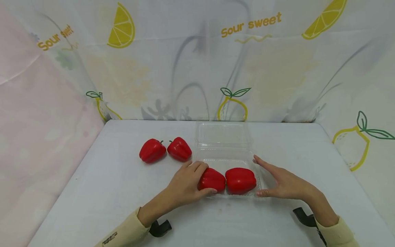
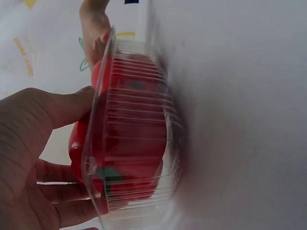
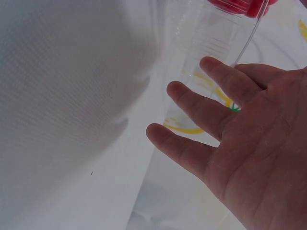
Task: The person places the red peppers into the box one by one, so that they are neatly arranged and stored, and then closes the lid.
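Observation:
A clear plastic clamshell box (image 1: 226,153) lies on the table with its lid folded back. Side by side in its base are two red bell peppers, the left one (image 1: 211,180) and the right one (image 1: 240,180). My left hand (image 1: 189,181) grips the left pepper, thumb at its front and fingers round its far side. In the left wrist view this pepper (image 2: 136,129) shows through the ribbed box wall. At the box's right end my right hand (image 1: 287,181) is spread, thumb and forefinger apart by the rim, holding nothing.
Two more red bell peppers, one outer (image 1: 152,151) and one closer to the box (image 1: 179,149), lie on the white table (image 1: 108,185) left of the lid. A lemon-printed cloth (image 1: 191,61) hangs behind the table's back edge.

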Demonstrator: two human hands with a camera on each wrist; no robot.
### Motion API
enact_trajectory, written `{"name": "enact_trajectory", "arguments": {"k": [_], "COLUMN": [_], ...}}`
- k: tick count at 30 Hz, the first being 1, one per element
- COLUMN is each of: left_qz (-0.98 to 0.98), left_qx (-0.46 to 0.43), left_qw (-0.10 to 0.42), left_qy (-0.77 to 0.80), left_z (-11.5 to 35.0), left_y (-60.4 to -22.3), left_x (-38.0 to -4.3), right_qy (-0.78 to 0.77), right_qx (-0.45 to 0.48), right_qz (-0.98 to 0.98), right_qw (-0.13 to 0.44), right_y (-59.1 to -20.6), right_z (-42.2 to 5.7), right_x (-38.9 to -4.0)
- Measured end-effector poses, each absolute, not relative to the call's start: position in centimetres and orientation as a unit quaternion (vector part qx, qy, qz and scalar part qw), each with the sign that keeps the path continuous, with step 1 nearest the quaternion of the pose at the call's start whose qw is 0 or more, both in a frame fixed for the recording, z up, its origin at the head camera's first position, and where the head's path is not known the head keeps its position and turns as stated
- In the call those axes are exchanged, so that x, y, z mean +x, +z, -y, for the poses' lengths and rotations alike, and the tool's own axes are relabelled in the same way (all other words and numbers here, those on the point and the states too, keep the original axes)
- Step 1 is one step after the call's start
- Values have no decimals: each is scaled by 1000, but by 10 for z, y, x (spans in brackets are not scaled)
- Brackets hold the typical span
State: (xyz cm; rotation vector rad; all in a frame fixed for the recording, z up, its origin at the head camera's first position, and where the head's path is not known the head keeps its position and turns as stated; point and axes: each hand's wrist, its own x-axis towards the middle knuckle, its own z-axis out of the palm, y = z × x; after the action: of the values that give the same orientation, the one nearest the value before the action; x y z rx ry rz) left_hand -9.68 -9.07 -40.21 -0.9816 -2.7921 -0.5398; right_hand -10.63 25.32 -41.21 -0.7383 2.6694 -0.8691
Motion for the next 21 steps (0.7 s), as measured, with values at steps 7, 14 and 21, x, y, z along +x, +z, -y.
{"name": "enact_trajectory", "arguments": {"k": [7, 14, 21], "left_qz": [923, 918, 911], "left_qx": [-335, -346, -354], "left_qw": [67, 75, 70], "left_qy": [-178, -181, -201], "left_z": [88, 90, 94], "left_y": [-407, -408, -409], "left_x": [-97, -97, -97], "right_qy": [-299, -297, -297], "right_qx": [-253, -254, -255], "right_qz": [-912, -913, -912], "right_qw": [120, 116, 121], "right_y": [-412, -412, -414], "right_z": [-254, -253, -253], "right_x": [-107, -107, -108]}}
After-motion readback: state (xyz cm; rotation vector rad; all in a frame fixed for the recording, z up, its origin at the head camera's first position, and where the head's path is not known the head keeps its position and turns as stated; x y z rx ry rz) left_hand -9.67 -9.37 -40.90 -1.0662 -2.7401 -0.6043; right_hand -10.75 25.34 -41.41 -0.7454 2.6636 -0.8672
